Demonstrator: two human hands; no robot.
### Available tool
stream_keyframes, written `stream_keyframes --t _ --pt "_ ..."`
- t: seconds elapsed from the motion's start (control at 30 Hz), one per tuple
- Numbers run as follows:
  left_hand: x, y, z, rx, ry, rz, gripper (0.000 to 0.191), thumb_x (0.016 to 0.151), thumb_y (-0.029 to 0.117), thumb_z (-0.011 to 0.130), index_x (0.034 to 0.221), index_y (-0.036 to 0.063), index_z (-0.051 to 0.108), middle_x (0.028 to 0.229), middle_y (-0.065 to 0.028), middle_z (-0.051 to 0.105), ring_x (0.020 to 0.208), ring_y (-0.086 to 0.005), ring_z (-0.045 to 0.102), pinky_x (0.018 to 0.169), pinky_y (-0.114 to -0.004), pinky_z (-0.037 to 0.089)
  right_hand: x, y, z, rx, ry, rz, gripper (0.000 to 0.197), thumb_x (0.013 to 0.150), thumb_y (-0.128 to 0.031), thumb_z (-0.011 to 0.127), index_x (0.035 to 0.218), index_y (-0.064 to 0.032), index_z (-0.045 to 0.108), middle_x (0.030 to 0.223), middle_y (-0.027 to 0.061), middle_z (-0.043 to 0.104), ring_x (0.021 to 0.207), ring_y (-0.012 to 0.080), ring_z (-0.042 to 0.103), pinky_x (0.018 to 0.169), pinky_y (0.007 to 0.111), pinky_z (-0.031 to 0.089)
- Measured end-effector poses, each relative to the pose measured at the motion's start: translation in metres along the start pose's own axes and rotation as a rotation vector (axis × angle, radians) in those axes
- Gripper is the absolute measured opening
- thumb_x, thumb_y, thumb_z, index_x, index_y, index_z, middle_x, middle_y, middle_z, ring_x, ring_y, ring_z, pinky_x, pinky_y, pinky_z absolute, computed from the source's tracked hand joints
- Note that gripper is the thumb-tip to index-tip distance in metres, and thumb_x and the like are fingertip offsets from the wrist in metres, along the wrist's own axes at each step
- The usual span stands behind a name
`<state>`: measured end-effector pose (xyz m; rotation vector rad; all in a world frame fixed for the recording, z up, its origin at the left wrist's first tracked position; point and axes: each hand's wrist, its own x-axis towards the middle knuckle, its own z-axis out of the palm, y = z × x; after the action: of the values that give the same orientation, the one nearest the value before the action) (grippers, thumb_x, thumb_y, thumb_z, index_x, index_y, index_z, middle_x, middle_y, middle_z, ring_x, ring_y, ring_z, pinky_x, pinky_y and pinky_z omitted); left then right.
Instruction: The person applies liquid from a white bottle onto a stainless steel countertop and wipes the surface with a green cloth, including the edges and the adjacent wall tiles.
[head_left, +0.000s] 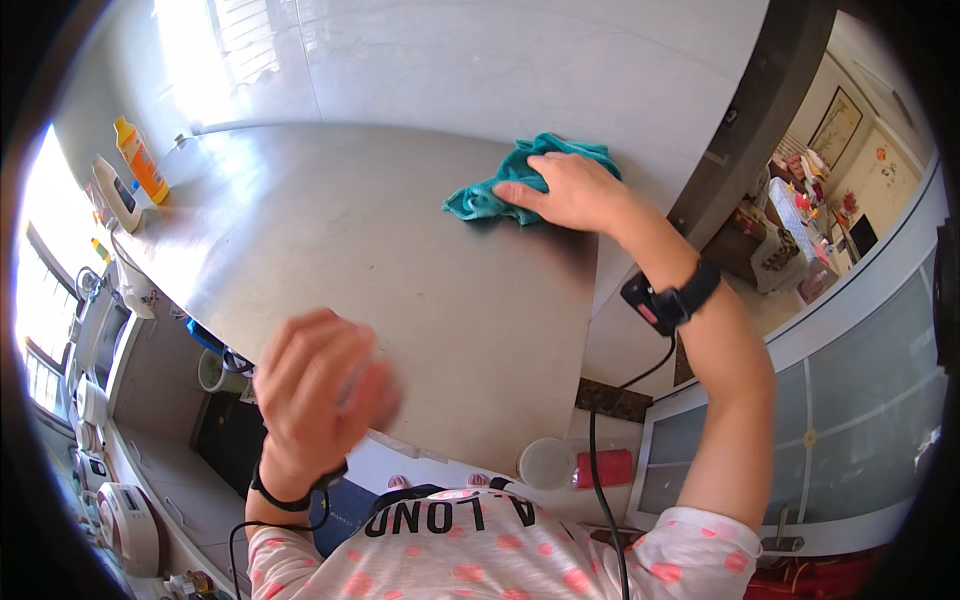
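My right hand lies on a crumpled teal cloth, pressing it against the metal tabletop near its far right edge, close to the tiled wall. The thumb is spread from the fingers and the cloth bunches out around them. My left hand is raised over the near left part of the tabletop, blurred, with its fingers curled. Something pale shows faintly between thumb and fingers, too blurred to name. A band with a small black device sits on my right wrist, and a black band circles the left one.
An orange bottle and a white bottle stand at the tabletop's far left corner. A round lidded container is by the near right corner. Kitchen cabinets with a rice cooker line the left; a glass-paned door is right. Black cables hang beside my arms.
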<state>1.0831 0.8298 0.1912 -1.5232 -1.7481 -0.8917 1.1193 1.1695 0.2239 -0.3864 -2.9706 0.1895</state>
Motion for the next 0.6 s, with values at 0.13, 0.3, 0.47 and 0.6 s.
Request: stream_keyframes --t 0.13,0.3,0.47,0.6 --pt "-0.003 -0.021 0.002 -0.050 -0.012 -0.196 0.031 0.069 0.002 0.076 0.098 0.0004 0.067 0.091 -0.0140 0.067 0.089 -0.0311 0.065 0.076 -0.037 0.053 0.026 -0.012 -0.011 -0.056 -0.185 0.122 0.092 0.093 -0.071 0.038 0.140 0.0077 0.043 0.138 0.0268 0.052 0.129 0.0384 0.050 0.108 0.041 0.040" --pt "-0.003 -0.023 0.002 -0.182 -0.046 -0.340 0.036 0.066 0.007 0.081 0.099 0.0024 0.067 0.092 -0.0120 0.068 0.090 -0.0306 0.064 0.077 -0.036 0.053 -0.009 -0.007 0.014 -0.075 0.125 -0.100 0.062 0.093 -0.051 0.053 0.111 0.0084 0.062 0.115 0.0285 0.062 0.109 0.0425 0.058 0.096 0.045 0.047" --pt "-0.006 -0.028 -0.003 -0.159 -0.068 -0.308 0.037 0.065 0.008 0.081 0.098 0.0033 0.067 0.091 -0.0105 0.068 0.091 -0.0306 0.064 0.077 -0.038 0.053 -0.097 -0.046 0.012 -0.070 0.286 -0.367 0.045 0.084 -0.029 0.069 0.110 0.0072 0.062 0.120 0.0268 0.061 0.111 0.0402 0.058 0.096 0.044 0.048" --pt "-0.006 -0.026 -0.001 -0.145 -0.084 -0.285 0.036 0.065 0.010 0.082 0.097 0.0045 0.066 0.090 -0.0095 0.067 0.090 -0.0306 0.064 0.076 -0.038 0.052 -0.093 -0.037 0.015 -0.048 0.279 -0.310 0.039 0.087 -0.022 0.066 0.112 0.0074 0.062 0.121 0.0270 0.061 0.114 0.0393 0.058 0.099 0.045 0.048"
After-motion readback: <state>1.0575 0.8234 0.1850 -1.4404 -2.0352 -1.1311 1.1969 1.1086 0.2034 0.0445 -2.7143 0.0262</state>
